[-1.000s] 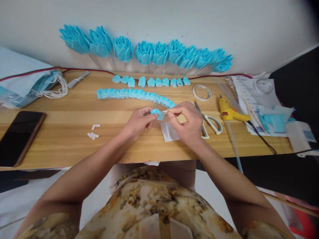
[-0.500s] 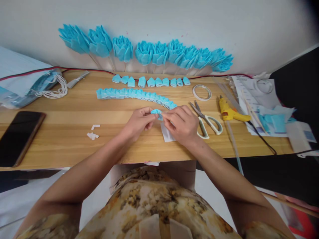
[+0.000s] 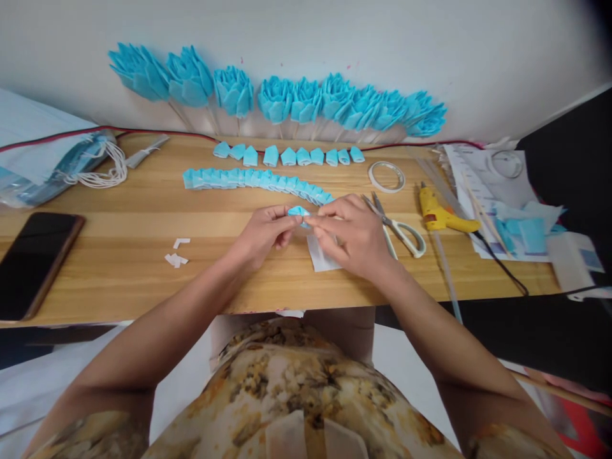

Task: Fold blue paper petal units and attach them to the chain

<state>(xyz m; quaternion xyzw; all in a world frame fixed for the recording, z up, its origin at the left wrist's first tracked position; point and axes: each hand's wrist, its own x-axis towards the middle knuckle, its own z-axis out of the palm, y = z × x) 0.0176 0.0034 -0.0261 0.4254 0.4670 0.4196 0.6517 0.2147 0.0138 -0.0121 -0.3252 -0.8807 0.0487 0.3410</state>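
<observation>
Over the last second the right hand [image 3: 356, 237] has come leftward, so that its fingertips, well apart from the left hand's then, now meet at the right edge of the small blue folded piece [image 3: 297, 211]. The pale strip that showed between thumb and finger a second ago can no longer be made out; it is probably hidden under the fingertips or against the piece. The left hand [image 3: 265, 237] has hardly shifted: it keeps the piece in a tight pinch, thumb on the near side, the other fingers curled in. The right hand's fingers are drawn nearly together, but whether they grip the piece, the strip or both cannot be told. The change suggests that the work has passed from bringing the strip across to pressing or fitting it at the piece's edge.

The piece is held between the two hands, above the desk [image 3: 215, 223], just on the near side of an overlapping row of blue pieces [image 3: 253, 179]. Beneath the right hand lies a white sheet [image 3: 322, 255], partly covered, and the scissors [image 3: 406, 236] lie just beside that hand, one handle half hidden by it. White scraps [image 3: 176, 259] lie apart, to the left.
</observation>
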